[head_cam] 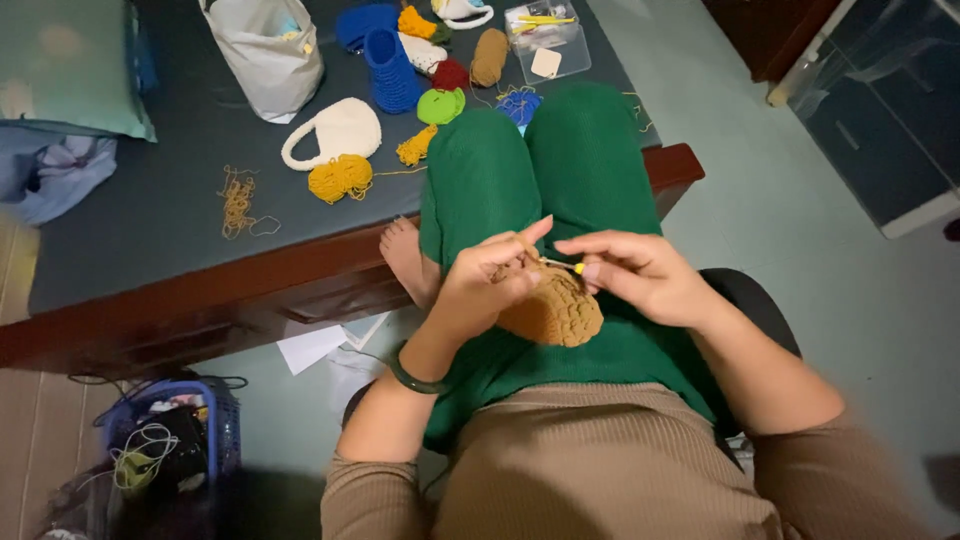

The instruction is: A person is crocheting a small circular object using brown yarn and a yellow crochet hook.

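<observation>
Over our lap, on the green trousers, we hold a brown crochet piece between both hands. Our left hand has its fingers clenched around the upper edge of the piece, the forefinger raised and pointing toward the right hand. Our right hand pinches a crochet hook with a yellow grip, its fingers closed on the handle, the tip lying at the top of the brown piece, just beside the left thumb. A dark green bangle sits on our left wrist.

Our legs stretch out onto the dark surface ahead, one bare foot resting at its wooden edge. On the surface lie a cream crocheted bag, a ball of yellow yarn just beside it, a blue crocheted piece, a small bright green round, a clear plastic box and a light fabric bag. A loose tangle of yellow thread lies apart to the left. Below the surface, on the floor, stands a blue basket.
</observation>
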